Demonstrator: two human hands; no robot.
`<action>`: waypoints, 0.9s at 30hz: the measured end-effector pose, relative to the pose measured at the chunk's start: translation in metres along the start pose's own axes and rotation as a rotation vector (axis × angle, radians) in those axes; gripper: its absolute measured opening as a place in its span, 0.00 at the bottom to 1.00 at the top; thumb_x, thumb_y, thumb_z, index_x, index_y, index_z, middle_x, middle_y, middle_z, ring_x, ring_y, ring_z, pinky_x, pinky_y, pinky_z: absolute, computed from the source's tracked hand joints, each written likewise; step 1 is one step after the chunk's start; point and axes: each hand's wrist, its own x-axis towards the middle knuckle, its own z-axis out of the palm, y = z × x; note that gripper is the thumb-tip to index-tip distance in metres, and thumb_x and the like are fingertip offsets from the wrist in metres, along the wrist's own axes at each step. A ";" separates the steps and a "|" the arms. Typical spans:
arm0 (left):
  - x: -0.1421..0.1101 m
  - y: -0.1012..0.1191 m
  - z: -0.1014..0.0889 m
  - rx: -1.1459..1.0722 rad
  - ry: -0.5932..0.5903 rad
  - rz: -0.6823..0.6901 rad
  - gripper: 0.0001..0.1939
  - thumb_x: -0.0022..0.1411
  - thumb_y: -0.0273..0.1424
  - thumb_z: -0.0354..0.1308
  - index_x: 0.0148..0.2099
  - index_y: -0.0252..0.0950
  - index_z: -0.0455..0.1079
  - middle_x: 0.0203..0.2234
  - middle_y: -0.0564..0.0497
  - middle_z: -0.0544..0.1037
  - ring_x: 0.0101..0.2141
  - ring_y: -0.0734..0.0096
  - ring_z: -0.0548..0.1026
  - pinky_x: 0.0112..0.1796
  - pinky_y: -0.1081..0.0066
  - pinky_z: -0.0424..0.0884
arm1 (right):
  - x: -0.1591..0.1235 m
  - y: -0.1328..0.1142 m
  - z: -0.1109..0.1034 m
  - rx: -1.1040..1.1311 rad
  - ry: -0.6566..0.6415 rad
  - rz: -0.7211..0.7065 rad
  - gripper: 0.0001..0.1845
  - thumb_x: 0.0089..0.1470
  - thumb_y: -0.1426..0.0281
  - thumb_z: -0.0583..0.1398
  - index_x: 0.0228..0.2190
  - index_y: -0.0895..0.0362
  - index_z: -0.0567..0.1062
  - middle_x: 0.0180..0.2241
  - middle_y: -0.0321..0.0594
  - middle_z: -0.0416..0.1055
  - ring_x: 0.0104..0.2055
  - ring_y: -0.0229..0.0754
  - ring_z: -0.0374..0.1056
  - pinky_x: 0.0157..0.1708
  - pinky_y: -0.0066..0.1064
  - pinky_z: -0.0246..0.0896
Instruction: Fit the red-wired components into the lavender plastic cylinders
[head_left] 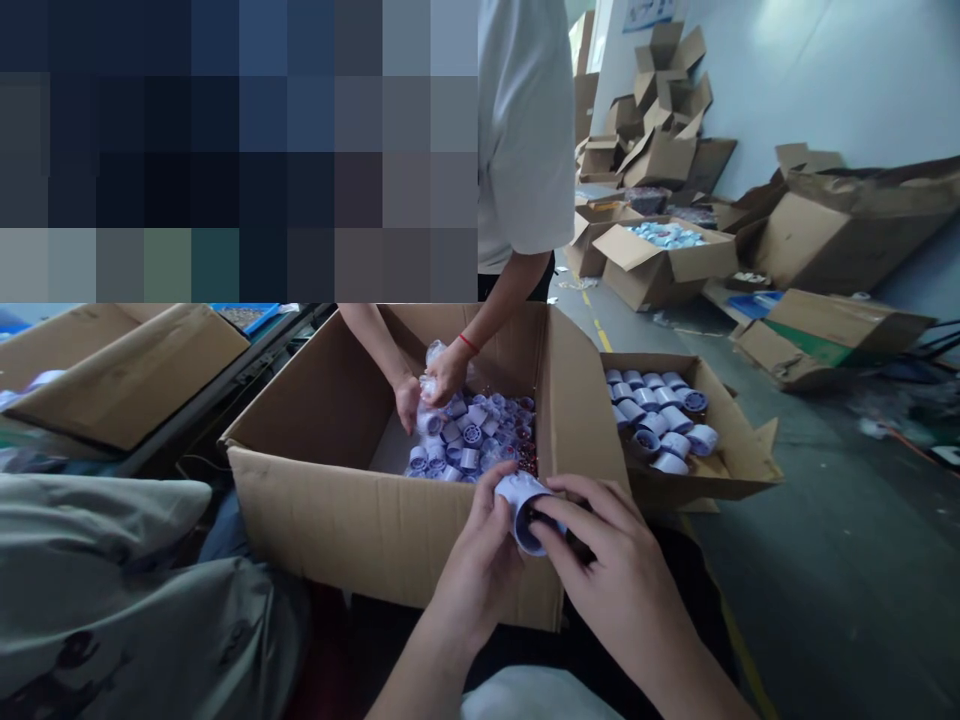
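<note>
A white plastic cylinder-shaped part (517, 488) is held in front of the big carton, its open end turned toward my right hand. My left hand (484, 545) wraps round its side, thumb and fingers pressed on the wall. The thumb and forefinger of my right hand (619, 545) reach into the opening, close together. Something small and dark shows inside, too small to name, and the fingertips are partly hidden. Beyond, the big cardboard box (322, 500) holds many similar white parts (472, 435) and small reddish pieces (529, 450).
Across the box, another person's hands (442, 380) handle clear plastic and white parts. A smaller carton (739, 465) of white cylinders stands at the right. Another carton (135, 375) is at the left. Open boxes (667, 255) line the wall behind.
</note>
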 end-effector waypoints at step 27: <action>-0.003 0.006 0.007 0.332 -0.032 0.206 0.29 0.48 0.30 0.68 0.54 0.45 0.68 0.44 0.49 0.75 0.39 0.67 0.72 0.39 0.72 0.69 | -0.005 0.005 -0.006 0.246 -0.102 -0.128 0.32 0.53 0.78 0.57 0.59 0.51 0.59 0.56 0.46 0.67 0.60 0.46 0.61 0.56 0.43 0.66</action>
